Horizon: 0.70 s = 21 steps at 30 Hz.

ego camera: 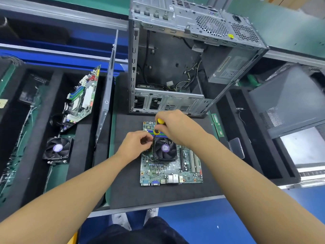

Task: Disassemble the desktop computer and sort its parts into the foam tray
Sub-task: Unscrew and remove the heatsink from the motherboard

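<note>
A green motherboard (pixel 168 170) lies flat on the black foam mat (pixel 126 189) in front of me. A black CPU cooler fan (pixel 165 148) with a purple hub sits on it. My right hand (pixel 173 126) grips a yellow-and-black screwdriver (pixel 157 126), held nearly upright with its tip at the fan's upper-left corner. My left hand (pixel 136 144) pinches the screwdriver's shaft low down, just left of the fan. Behind the board stands the open, emptied metal computer case (pixel 182 67), with loose cables and a power supply (pixel 226 69) inside.
On the left, a black foam tray (pixel 35 131) holds another motherboard (pixel 81 97) leaning on edge, a second cooler fan (pixel 58 148) and bundles of cables. A case side panel (pixel 107 88) stands upright beside it. A RAM stick (pixel 217 125) and more foam trays lie right.
</note>
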Available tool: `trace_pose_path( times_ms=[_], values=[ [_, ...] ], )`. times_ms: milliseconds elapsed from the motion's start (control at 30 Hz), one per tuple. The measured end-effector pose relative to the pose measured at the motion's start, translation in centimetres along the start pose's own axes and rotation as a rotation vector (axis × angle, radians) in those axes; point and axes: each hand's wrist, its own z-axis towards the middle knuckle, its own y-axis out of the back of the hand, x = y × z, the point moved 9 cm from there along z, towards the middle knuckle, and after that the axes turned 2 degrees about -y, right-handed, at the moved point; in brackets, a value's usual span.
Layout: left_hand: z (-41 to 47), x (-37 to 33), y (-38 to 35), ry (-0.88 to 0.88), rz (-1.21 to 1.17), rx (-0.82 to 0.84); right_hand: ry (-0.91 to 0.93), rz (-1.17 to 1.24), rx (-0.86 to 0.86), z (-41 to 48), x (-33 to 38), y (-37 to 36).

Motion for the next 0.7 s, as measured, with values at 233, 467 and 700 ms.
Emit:
trace_pose_path(
  times_ms=[233, 467, 700],
  values=[
    [0.1, 0.6, -0.3, -0.008, 0.002, 0.041, 0.003, -0.062, 0.071, 0.9, 0.0, -0.7],
    [0.4, -2.9, 1.0, -0.149, -0.077, -0.121, 0.143, -0.242, 0.127, 1.1, 1.7, -1.4],
    [1.3, -1.5, 0.7, 0.041, -0.173, -0.039, 0.012, -0.065, 0.118, 0.6, 0.5, -0.3]
  ],
)
